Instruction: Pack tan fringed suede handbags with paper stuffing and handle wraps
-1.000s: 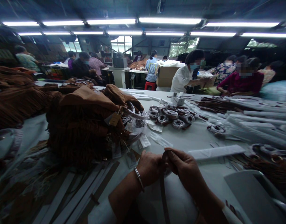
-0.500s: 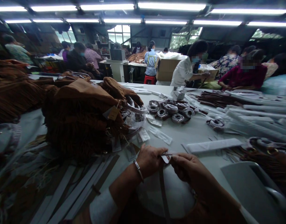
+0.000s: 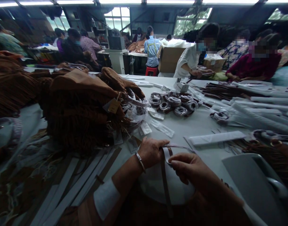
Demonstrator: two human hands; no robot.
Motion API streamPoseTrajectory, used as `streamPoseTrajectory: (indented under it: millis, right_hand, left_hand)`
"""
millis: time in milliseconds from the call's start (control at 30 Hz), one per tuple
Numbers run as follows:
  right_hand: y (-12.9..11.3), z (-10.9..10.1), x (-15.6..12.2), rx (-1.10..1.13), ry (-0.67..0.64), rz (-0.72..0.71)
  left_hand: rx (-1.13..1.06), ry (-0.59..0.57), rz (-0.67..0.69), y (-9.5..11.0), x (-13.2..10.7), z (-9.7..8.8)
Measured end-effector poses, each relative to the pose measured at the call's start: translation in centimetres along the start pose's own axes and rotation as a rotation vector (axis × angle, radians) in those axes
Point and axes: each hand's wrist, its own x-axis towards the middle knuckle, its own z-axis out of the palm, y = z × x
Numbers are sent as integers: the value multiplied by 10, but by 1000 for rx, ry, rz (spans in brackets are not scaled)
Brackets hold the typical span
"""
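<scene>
My left hand [image 3: 151,153], with a silver bangle at the wrist, is closed on a brown strap [image 3: 165,185] that hangs toward my lap. My right hand [image 3: 189,168] pinches the curled end of a white strip [image 3: 166,155] between thumb and forefinger. This strip forms a small loop between my hands, against the strap's upper end. Another thin length runs to the right from my left fingertips, over my right hand. Below the hands lies a pale rounded surface [image 3: 181,191]. My left palm hides part of the strap.
Brown fringed bags [image 3: 82,84] are piled at left, a paper tag [image 3: 114,106] hanging from them. Beyond my hands lie wrapped coiled straps [image 3: 174,101]. White wrapped rolls [image 3: 261,121] and a grey plastic item [image 3: 249,179] are at right. Long strips [image 3: 70,191] lie lower left. Several people work behind.
My right hand has moved slightly down and right, drawing the white strip's loop longer. A thin length now shows rightward from my left hand. The view has tilted down.
</scene>
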Motion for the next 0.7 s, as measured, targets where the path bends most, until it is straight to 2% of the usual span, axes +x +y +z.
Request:
streamPoseTrajectory:
  millis: [200,267,400,467,500,567,633,700]
  right_hand:
    - [16,-6,9,-86,10,-67]
    - [15,-10,10,-249,75,-230]
    - [-10,-15,13,-646,293,-725]
    - [-26,-15,20,-711,374,-813]
    - [-31,-14,25,-705,391,-800]
    - [-37,-13,41,-599,364,-685]
    - [-36,-10,58,-400,309,-524]
    - [-32,-7,71,-211,279,-423]
  left_hand:
    - [15,0,2,-2,1,2]
    - [13,-1,1,-3,1,2]
    - [4,-6,23,0,0,-1]
    - [-12,-24,62,1,0,-3]
    - [-22,-29,86,2,0,-4]
    - [-34,-20,123,0,0,-3]
    - [-40,5,135,-2,0,-2]
    - [-54,15,132,-5,1,0]
